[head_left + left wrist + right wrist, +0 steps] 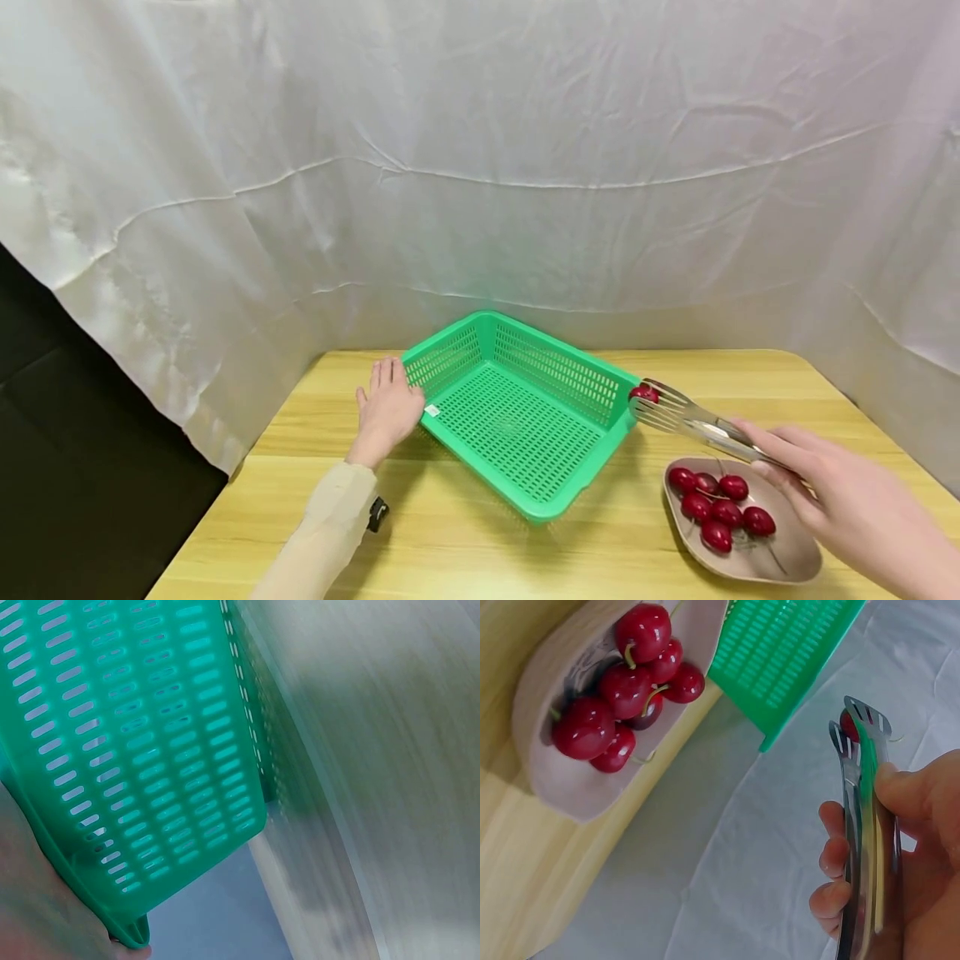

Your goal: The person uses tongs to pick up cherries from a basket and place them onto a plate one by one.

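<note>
My left hand (389,404) rests on the left rim of a green plastic basket (570,492), fingers pointing forward. In the left wrist view, it lies along the rim beside the slotted wall. My right hand (847,483) grips metal tongs (708,427) with slotted heads; the thumb presses one arm in the right wrist view. A red cherry (645,392) is pinched between the heads, at the basket's right corner. Below the tongs, a pinkish shallow dish (802,560) holds several dark red cherries (623,688), some with stems.
All of this stands on a light wooden table (450,550). White cloth (525,208) hangs behind it and along the sides. A small white label (432,410) is on the basket near my left hand. Something black (67,467) fills the lower left.
</note>
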The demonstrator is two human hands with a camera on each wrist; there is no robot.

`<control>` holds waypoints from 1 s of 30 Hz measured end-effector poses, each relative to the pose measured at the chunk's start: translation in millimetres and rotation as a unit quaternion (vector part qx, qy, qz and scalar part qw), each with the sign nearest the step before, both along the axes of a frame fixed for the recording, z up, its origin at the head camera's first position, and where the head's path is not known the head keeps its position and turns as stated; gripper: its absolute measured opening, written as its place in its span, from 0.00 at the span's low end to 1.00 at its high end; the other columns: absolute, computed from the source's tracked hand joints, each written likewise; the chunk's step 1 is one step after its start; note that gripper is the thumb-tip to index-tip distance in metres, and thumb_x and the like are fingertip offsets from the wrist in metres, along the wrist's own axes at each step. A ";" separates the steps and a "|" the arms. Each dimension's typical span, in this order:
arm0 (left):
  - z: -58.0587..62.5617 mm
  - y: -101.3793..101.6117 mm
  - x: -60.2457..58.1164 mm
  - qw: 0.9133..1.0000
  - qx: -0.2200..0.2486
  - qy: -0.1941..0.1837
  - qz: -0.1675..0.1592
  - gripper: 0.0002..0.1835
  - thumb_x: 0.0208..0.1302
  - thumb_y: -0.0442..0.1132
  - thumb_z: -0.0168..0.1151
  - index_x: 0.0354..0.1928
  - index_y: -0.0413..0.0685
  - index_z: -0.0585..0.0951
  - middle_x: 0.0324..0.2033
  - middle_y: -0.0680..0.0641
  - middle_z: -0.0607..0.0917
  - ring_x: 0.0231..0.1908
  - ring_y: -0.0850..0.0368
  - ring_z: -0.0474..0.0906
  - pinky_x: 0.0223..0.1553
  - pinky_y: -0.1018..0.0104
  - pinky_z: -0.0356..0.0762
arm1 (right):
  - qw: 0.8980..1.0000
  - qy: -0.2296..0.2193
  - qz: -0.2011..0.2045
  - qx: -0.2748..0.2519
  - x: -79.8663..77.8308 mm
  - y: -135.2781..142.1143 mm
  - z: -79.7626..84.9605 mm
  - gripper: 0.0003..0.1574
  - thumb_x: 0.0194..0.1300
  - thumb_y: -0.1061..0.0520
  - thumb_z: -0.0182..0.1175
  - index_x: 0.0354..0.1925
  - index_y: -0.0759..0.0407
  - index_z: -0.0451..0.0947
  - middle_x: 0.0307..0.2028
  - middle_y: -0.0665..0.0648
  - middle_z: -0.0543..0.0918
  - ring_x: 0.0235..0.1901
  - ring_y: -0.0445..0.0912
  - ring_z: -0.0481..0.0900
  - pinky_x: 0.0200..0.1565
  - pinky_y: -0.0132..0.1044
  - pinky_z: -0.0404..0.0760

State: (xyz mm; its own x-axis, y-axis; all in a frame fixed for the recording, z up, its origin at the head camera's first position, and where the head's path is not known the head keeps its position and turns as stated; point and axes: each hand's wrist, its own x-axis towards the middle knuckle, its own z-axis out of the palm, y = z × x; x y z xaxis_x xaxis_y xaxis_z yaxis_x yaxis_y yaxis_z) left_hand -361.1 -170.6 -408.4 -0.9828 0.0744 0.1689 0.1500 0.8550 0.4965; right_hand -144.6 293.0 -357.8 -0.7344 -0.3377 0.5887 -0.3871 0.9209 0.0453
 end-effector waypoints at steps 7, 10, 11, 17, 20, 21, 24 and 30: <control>-1.9 0.7 0.2 1.000 -0.009 -0.002 0.004 0.38 0.72 0.46 0.39 0.76 0.34 0.43 0.76 0.35 0.44 0.75 0.38 0.34 0.66 0.30 0.28 | 1.000 0.001 -0.009 -0.006 11.2 15.2 -9.4 0.35 0.55 0.55 0.72 0.62 0.44 0.78 0.37 0.39 0.77 0.24 0.30 0.64 0.21 0.26 0.59; -2.5 1.3 0.5 1.000 -0.010 -0.007 0.003 0.38 0.73 0.46 0.39 0.76 0.34 0.43 0.76 0.35 0.44 0.75 0.38 0.33 0.66 0.30 0.28 | 1.000 0.001 0.007 -0.004 14.3 22.7 -14.3 0.30 0.59 0.52 0.69 0.61 0.45 0.78 0.34 0.37 0.74 0.24 0.29 0.60 0.22 0.23 0.57; -2.2 1.2 0.4 1.000 -0.009 -0.008 0.002 0.38 0.73 0.46 0.39 0.76 0.34 0.43 0.76 0.35 0.43 0.75 0.38 0.33 0.66 0.31 0.27 | 1.000 0.000 0.013 -0.005 15.1 25.5 -15.5 0.30 0.60 0.51 0.69 0.62 0.45 0.78 0.34 0.36 0.74 0.24 0.28 0.59 0.23 0.22 0.56; 1.7 -0.1 -0.1 1.000 -0.008 -0.006 0.005 0.37 0.73 0.47 0.36 0.76 0.34 0.43 0.76 0.35 0.42 0.75 0.39 0.33 0.67 0.32 0.27 | 1.000 0.000 0.028 -0.008 19.6 40.6 -24.2 0.31 0.66 0.50 0.64 0.67 0.40 0.73 0.31 0.34 0.70 0.23 0.27 0.57 0.23 0.20 0.54; 3.3 -0.4 0.1 1.000 -0.012 -0.005 0.004 0.37 0.73 0.47 0.36 0.76 0.34 0.43 0.76 0.35 0.42 0.75 0.39 0.34 0.67 0.31 0.28 | 1.000 -0.004 0.016 -0.009 22.7 47.0 -30.9 0.33 0.68 0.49 0.62 0.69 0.34 0.69 0.29 0.32 0.65 0.21 0.26 0.54 0.20 0.21 0.53; 3.3 -0.8 0.4 1.000 -0.012 -0.004 0.003 0.37 0.73 0.47 0.36 0.76 0.34 0.43 0.76 0.35 0.42 0.75 0.38 0.34 0.67 0.31 0.28 | 1.000 -0.005 0.013 -0.009 23.6 49.0 -33.1 0.33 0.69 0.48 0.61 0.70 0.33 0.67 0.29 0.31 0.64 0.21 0.26 0.54 0.20 0.22 0.52; 2.7 -2.1 1.1 1.000 -0.011 -0.003 0.002 0.37 0.73 0.47 0.36 0.76 0.34 0.43 0.76 0.35 0.42 0.75 0.38 0.33 0.66 0.30 0.28 | 1.000 -0.007 0.015 -0.016 26.4 54.0 -38.2 0.36 0.71 0.47 0.58 0.71 0.24 0.58 0.27 0.31 0.61 0.20 0.26 0.53 0.19 0.22 0.51; 1.5 -1.4 0.2 1.000 -0.009 -0.001 0.001 0.37 0.73 0.47 0.36 0.76 0.34 0.43 0.76 0.35 0.42 0.74 0.38 0.33 0.66 0.30 0.28 | 0.999 -0.022 0.038 -0.028 31.3 76.5 -52.1 0.43 0.72 0.52 0.57 0.69 0.17 0.47 0.28 0.31 0.62 0.20 0.26 0.53 0.18 0.23 0.52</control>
